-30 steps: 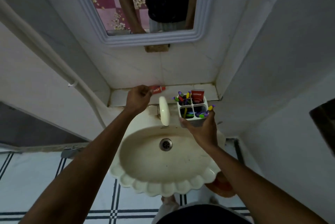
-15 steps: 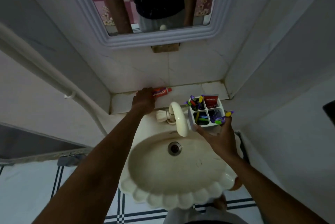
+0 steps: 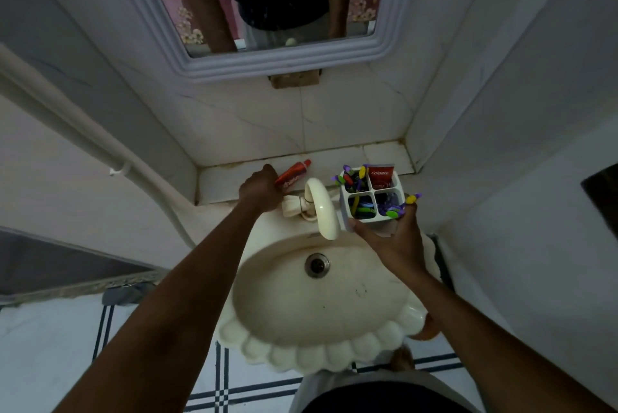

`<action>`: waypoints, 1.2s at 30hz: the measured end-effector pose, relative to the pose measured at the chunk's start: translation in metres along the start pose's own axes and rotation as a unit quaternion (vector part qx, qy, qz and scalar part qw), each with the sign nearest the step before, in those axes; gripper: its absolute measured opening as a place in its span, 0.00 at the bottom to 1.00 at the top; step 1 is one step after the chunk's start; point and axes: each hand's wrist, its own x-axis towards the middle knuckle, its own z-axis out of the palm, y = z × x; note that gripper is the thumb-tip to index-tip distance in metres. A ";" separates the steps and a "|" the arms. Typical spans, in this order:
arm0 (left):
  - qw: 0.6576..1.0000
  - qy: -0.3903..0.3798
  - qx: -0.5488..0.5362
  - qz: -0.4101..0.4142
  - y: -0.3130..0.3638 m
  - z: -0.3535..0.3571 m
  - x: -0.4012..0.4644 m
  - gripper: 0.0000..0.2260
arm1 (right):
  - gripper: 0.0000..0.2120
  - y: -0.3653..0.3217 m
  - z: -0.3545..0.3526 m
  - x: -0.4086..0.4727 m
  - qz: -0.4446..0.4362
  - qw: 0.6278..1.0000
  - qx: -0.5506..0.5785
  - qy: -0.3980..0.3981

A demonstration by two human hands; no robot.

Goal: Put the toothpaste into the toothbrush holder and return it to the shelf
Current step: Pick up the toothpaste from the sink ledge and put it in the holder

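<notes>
A red toothpaste tube [image 3: 294, 173] is gripped at its lower end by my left hand [image 3: 261, 188], its cap end tilted up and right over the tiled shelf [image 3: 337, 158] behind the sink. My right hand [image 3: 394, 239] holds a white toothbrush holder [image 3: 371, 202] with four compartments from below, above the sink's right rim. Its back right compartment holds a second red toothpaste tube [image 3: 381, 176]. The other compartments hold several colourful toothbrushes [image 3: 352, 175].
A cream curved tap [image 3: 321, 208] stands between my two hands. Below lies the scalloped cream sink [image 3: 314, 356] with its drain [image 3: 316, 265]. A framed mirror [image 3: 284, 58] hangs above the shelf. Tiled walls close in on both sides, with a white pipe [image 3: 83, 132] at left.
The tube in my left hand has tilted, its cap end rising off the shelf. My right hand keeps the holder by the tap. The camera view has shifted slightly.
</notes>
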 end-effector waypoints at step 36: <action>0.961 0.073 0.109 0.243 0.173 -0.057 -0.137 0.08 | 0.56 -0.015 -0.046 0.006 -0.030 0.993 -0.023 -0.110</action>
